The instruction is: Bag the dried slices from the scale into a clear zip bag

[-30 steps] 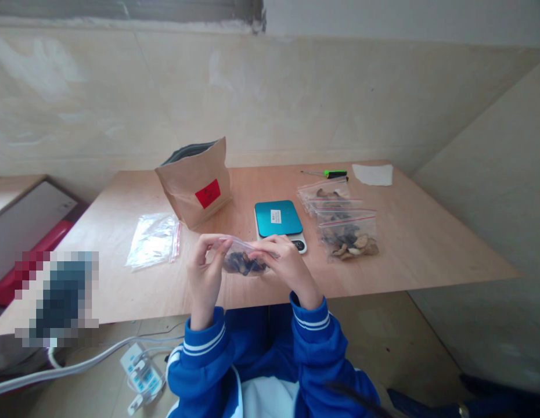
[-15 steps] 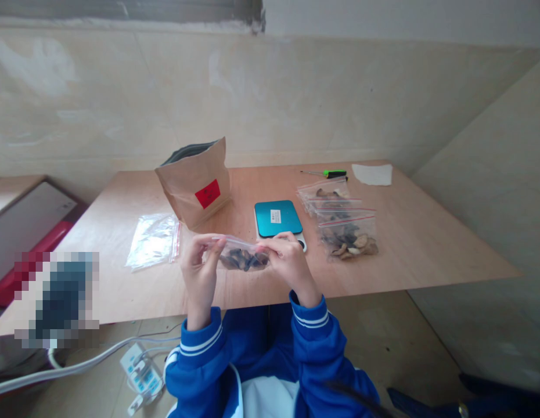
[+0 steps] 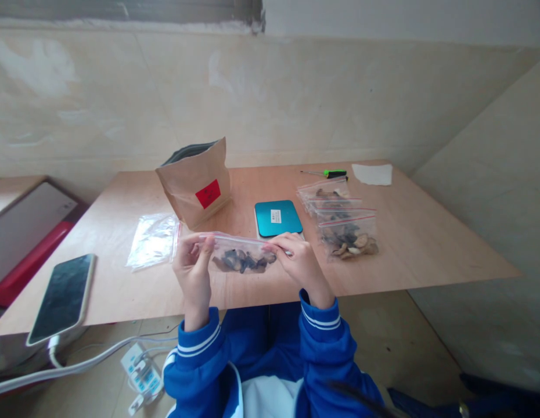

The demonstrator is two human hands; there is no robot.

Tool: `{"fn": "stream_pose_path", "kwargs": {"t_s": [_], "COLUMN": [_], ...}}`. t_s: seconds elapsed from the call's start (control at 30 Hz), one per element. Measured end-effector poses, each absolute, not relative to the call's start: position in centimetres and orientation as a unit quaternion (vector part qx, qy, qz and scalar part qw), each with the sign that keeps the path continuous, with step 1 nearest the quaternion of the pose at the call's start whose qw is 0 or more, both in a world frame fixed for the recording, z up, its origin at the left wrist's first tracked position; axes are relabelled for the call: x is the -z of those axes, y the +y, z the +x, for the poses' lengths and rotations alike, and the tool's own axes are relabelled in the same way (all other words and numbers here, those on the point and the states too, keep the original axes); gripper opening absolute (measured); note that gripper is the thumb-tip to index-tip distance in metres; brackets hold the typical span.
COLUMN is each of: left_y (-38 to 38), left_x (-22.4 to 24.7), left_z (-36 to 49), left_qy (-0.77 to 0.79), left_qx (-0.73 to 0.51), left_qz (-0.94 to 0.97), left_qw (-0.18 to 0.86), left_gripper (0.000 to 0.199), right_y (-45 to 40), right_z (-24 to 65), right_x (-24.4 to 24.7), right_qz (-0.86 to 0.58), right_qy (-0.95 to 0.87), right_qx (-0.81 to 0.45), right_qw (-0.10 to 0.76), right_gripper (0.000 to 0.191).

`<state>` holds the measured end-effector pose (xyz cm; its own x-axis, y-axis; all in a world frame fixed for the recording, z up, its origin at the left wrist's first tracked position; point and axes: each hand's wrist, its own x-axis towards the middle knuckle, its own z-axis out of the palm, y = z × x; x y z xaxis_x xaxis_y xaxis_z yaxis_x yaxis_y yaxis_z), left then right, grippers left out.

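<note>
Clear zip bag (image 3: 243, 256), between left hand (image 3: 192, 267), right hand (image 3: 299, 265)

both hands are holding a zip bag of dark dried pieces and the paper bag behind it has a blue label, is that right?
Not quite: the label on the kraft paper bag is red, not blue, as the head view shows. The rest stands: the left hand and right hand hold the zip bag of dark dried pieces.

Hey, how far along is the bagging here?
Done: filled zip bags lie beside the scale. In hand: the left hand and right hand pinch another bag of dried mushroom pieces by its top edge. Left: an empty zip bag lies flat; the open kraft pouch stands nearby, contents hidden.
</note>
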<state>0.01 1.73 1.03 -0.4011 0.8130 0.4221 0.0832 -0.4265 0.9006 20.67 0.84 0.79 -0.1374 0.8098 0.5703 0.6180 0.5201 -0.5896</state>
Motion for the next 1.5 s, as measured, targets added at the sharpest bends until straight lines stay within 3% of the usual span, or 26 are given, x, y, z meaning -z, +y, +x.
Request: {"fn": "stream_pose_path", "kwargs": {"t_s": [0.4,0.7,1.0,1.13,1.27,1.5], "left_y": [1.7,1.8,0.6,0.6,0.9,1.8], "left_x": [-1.4,-1.4,-1.2,-1.4,-1.4,-1.3], "left_z": [0.2,-0.2,1.6,4.0,4.6,0.9], "left_qy": [0.482,0.468,0.421,0.403,0.420,0.503], "left_qx": [-0.721,-0.691,-0.565,-0.485,-0.452,-0.534], "left_qz": [0.419,0.423,0.490,0.530,0.567,0.514], "left_qw": [0.268,0.353,0.513,0.567,0.546,0.445], "left_gripper": [0.017,0.015,0.022,0.040,0.042,0.042], "right_y": [0.7,0.7,-0.8,-1.5,-1.4,0.0], "right_z": [20.4,22.4,27.0,29.9,34.6,43.2], "right_x": [-1.1,-0.9,-1.8,-1.6,0.4,4.1], "right_qz": [-0.454,-0.479,-0.510,-0.562,-0.615,-0.724], "right_qy": [-0.742,-0.701,-0.602,-0.520,-0.429,-0.494], "right_qx": [-0.180,-0.236,-0.357,-0.325,-0.288,-0.091], "right_qw": [0.459,0.472,0.501,0.555,0.596,0.472], "right_gripper": [0.021,0.023,0.031,0.041,0.054,0.057]}}
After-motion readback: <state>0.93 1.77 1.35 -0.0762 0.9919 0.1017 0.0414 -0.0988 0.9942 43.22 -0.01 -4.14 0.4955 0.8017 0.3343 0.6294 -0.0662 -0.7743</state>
